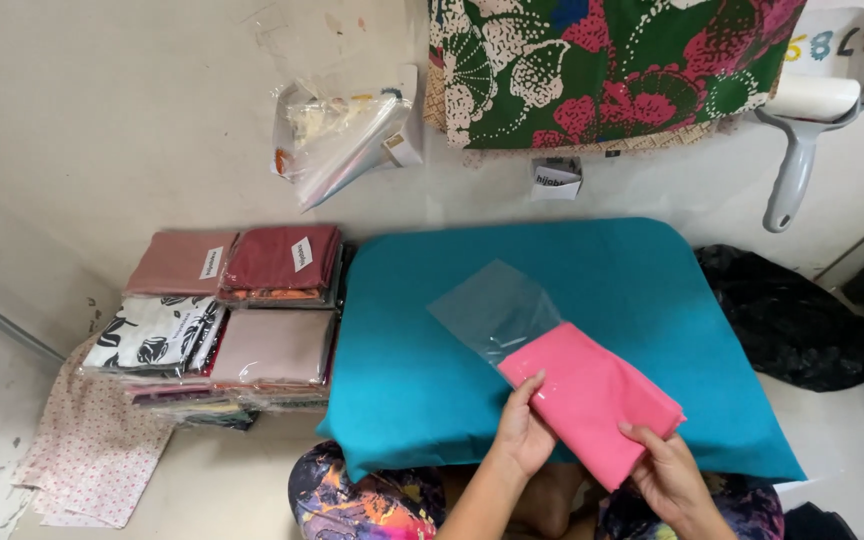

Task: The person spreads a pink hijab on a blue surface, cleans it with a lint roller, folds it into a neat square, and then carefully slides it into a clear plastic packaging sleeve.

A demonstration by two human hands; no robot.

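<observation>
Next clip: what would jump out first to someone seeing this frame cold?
First the folded pink cloth, partly inside a clear plastic bag, held by the left hand and right hand over a teal-covered table. To the left sit stacks of bagged folded fabrics on the floor. At the top hangs a green and pink floral cloth, with a white lint roller to its right.

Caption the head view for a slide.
Both hands, left hand and right hand, hold a folded pink cloth partly inside a clear plastic bag over a teal cloth-covered table.
</observation>
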